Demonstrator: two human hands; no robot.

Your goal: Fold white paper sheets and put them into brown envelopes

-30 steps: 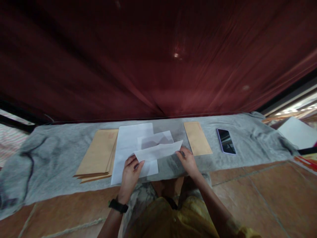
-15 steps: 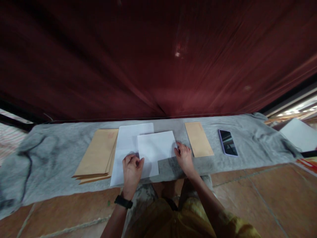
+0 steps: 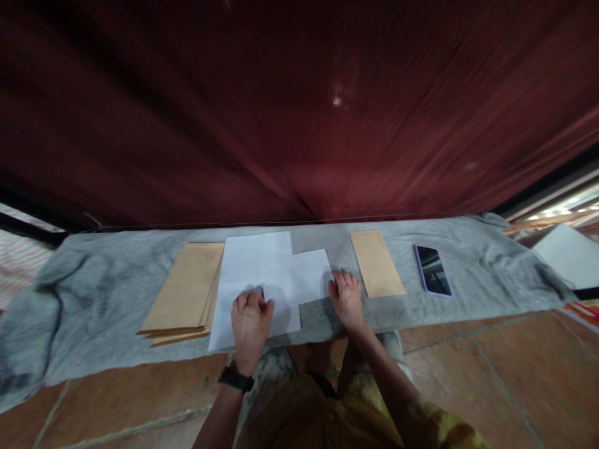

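Note:
A folded white paper (image 3: 299,273) lies flat on a larger white sheet (image 3: 250,255) over the grey cloth (image 3: 103,299). My left hand (image 3: 250,321), with a black watch at the wrist, rests on the paper's near left corner, its fingers curled and pressed down. My right hand (image 3: 346,296) presses the paper's right edge with the fingers together. A stack of brown envelopes (image 3: 187,293) sits left of the sheets. One single brown envelope (image 3: 377,263) lies just right of my right hand.
A dark phone (image 3: 433,269) lies on the cloth to the right of the single envelope. A dark red curtain (image 3: 299,112) hangs behind the cloth. White paper (image 3: 564,254) sits at the far right edge. Tiled floor (image 3: 491,362) runs along the near side.
The lifted, half-folded paper has come down flat onto the larger sheet. Both hands have moved onto its edges and now press it down.

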